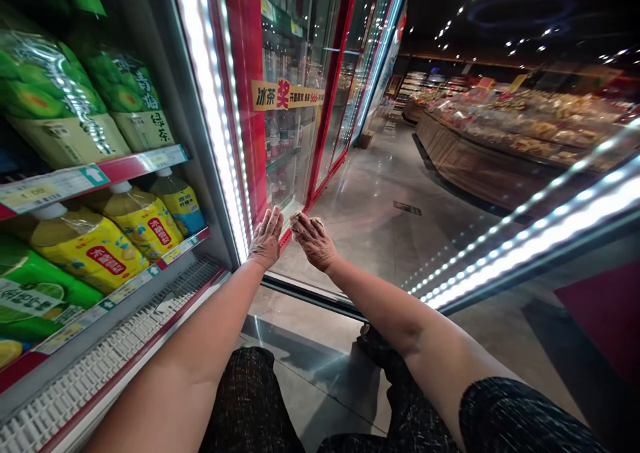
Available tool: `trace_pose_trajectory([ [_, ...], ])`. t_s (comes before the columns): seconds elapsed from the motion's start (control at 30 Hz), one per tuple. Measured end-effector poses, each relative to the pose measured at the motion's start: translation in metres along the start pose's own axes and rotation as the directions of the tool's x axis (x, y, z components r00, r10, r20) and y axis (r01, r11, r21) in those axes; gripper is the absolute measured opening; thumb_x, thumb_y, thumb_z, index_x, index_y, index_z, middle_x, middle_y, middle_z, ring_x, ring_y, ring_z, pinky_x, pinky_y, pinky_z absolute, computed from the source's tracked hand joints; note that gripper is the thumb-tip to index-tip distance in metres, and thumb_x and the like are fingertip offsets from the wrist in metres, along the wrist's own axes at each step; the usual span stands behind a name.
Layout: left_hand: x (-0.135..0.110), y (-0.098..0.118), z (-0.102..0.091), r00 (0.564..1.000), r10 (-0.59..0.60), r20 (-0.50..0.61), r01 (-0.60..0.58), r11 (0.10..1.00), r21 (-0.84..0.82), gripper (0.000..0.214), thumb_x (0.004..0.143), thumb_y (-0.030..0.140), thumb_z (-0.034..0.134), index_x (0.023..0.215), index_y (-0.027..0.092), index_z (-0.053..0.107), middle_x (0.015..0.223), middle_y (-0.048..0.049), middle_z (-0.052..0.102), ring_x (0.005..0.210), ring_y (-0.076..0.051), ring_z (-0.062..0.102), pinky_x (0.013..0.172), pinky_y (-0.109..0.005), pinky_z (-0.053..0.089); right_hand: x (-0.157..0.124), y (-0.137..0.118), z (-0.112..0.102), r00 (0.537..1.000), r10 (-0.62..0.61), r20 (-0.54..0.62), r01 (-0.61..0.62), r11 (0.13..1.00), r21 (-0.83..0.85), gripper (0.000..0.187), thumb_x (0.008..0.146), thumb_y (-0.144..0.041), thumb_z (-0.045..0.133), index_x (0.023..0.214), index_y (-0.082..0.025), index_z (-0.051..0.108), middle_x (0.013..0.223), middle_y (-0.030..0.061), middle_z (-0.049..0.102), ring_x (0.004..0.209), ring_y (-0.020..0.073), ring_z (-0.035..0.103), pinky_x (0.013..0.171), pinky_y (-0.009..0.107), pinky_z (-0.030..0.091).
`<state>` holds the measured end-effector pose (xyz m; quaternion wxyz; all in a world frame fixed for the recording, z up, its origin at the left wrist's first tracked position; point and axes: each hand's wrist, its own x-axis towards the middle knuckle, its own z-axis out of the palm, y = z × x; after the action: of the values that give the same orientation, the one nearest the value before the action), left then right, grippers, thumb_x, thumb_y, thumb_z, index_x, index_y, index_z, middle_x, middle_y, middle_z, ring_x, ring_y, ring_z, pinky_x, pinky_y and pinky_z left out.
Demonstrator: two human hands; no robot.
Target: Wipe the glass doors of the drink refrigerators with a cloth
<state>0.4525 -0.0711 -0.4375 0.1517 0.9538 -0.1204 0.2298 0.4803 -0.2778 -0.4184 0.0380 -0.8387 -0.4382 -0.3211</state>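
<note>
My left hand [269,238] lies with its fingers stretched out and close together against the lower part of the glass door [370,240], near its lit edge. Just right of it, my right hand [315,240] is pressed to the same pane, fingers bent over what looks like a crumpled cloth [299,220]. Most of that cloth is hidden under the fingers. The door stands swung out from the drinks cooler, and the floor and shop show through its glass.
At left, cooler shelves hold green tea bottles [135,100] above yellow-labelled bottles [160,230]. Below them runs a white slotted grille [125,346]. Red-framed coolers [325,106] continue ahead. A bright light strip [210,106] edges the door. Beyond the glass stands a wooden display [465,153] of packaged goods.
</note>
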Motion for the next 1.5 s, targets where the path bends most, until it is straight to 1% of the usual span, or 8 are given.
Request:
trace_pose_trajectory([
  [0.1, 0.003, -0.008, -0.020, 1.000, -0.002, -0.013, 0.003, 0.998, 0.071, 0.076, 0.089, 0.010, 0.052, 0.163, 0.021, 0.034, 0.172, -0.0126, 0.022, 0.161, -0.032, 0.015, 0.128, -0.050, 0.023, 0.003, 0.003, -0.008, 1.000, 0.007, -0.011, -0.008, 1.000, -0.014, 0.048, 0.106, -0.016, 0.042, 0.154, -0.018, 0.048, 0.162, 0.0074, 0.044, 0.157, 0.0202, 0.029, 0.131, 0.044, 0.029],
  [0.23, 0.013, -0.019, -0.039, 0.998, -0.056, -0.028, 0.059, 0.992, 0.112, 0.078, 0.087, 0.009, 0.057, 0.160, 0.029, 0.039, 0.175, -0.0119, 0.007, 0.161, -0.037, 0.005, 0.128, -0.056, 0.020, 0.017, 0.003, -0.011, 0.997, 0.050, -0.062, -0.053, 0.998, -0.045, 0.048, 0.107, -0.018, 0.042, 0.154, -0.017, 0.047, 0.163, 0.0089, 0.042, 0.158, 0.0219, 0.025, 0.132, 0.047, 0.026],
  [0.5, 0.018, -0.023, -0.041, 0.994, -0.079, 0.077, 0.071, 0.992, 0.107, 0.086, 0.086, 0.006, 0.058, 0.162, 0.035, 0.032, 0.176, -0.0071, -0.001, 0.161, -0.033, -0.001, 0.127, -0.061, 0.020, 0.025, -0.011, 0.019, 0.999, -0.036, 0.036, 0.036, 0.999, 0.025, 0.052, 0.104, -0.013, 0.043, 0.156, -0.016, 0.044, 0.163, 0.0071, 0.043, 0.157, 0.0196, 0.028, 0.131, 0.044, 0.030],
  [0.83, 0.023, -0.040, -0.063, 0.997, -0.070, -0.011, 0.071, 0.989, 0.132, 0.086, 0.085, 0.003, 0.055, 0.158, 0.046, 0.036, 0.175, 0.0008, 0.011, 0.161, -0.033, 0.001, 0.128, -0.066, 0.008, 0.061, -0.013, 0.006, 0.999, 0.048, -0.017, -0.046, 0.995, 0.091, 0.051, 0.106, -0.014, 0.040, 0.156, -0.017, 0.044, 0.165, 0.0087, 0.037, 0.160, 0.0210, 0.018, 0.133, 0.050, 0.021],
  [1.07, 0.027, -0.053, -0.064, 0.998, -0.057, 0.033, 0.053, 0.990, 0.132, 0.083, 0.086, 0.005, 0.051, 0.158, 0.044, 0.038, 0.175, 0.0024, 0.009, 0.162, -0.032, 0.004, 0.129, -0.064, 0.009, 0.075, -0.025, 0.019, 1.000, 0.026, -0.011, -0.025, 0.993, 0.115, 0.052, 0.106, -0.013, 0.036, 0.158, -0.012, 0.040, 0.164, 0.0095, 0.038, 0.159, 0.0221, 0.020, 0.133, 0.048, 0.025],
  [1.2, 0.026, -0.061, -0.069, 1.000, -0.006, 0.010, 0.004, 0.990, 0.143, 0.080, 0.087, 0.005, 0.049, 0.158, 0.040, 0.040, 0.174, -0.0007, 0.018, 0.161, -0.030, 0.012, 0.129, -0.063, 0.010, 0.071, -0.020, 0.012, 0.997, -0.069, 0.034, 0.065, 0.993, 0.100, 0.050, 0.107, -0.016, 0.036, 0.157, -0.013, 0.041, 0.166, 0.0066, 0.036, 0.158, 0.0197, 0.024, 0.132, 0.044, 0.028],
  [1.33, 0.029, -0.069, -0.086, 0.999, 0.033, -0.039, -0.027, 0.990, 0.139, 0.079, 0.089, 0.007, 0.047, 0.160, 0.037, 0.036, 0.171, -0.0035, 0.029, 0.159, -0.026, 0.022, 0.131, -0.056, 0.008, 0.085, -0.020, 0.007, 1.000, -0.020, 0.012, 0.019, 0.996, 0.089, 0.049, 0.107, -0.016, 0.037, 0.156, -0.013, 0.044, 0.165, 0.0076, 0.037, 0.159, 0.0197, 0.022, 0.132, 0.046, 0.026],
  [1.5, 0.048, -0.078, -0.114, 0.990, 0.005, -0.138, 0.017, 0.987, 0.158, 0.078, 0.089, 0.011, 0.052, 0.162, 0.031, 0.035, 0.174, -0.0051, 0.019, 0.162, -0.029, 0.002, 0.130, -0.055, -0.006, 0.111, -0.031, 0.016, 1.000, -0.002, 0.015, 0.001, 0.996, 0.092, 0.050, 0.106, -0.013, 0.036, 0.156, -0.011, 0.043, 0.166, 0.0089, 0.034, 0.159, 0.0204, 0.019, 0.133, 0.047, 0.023],
])
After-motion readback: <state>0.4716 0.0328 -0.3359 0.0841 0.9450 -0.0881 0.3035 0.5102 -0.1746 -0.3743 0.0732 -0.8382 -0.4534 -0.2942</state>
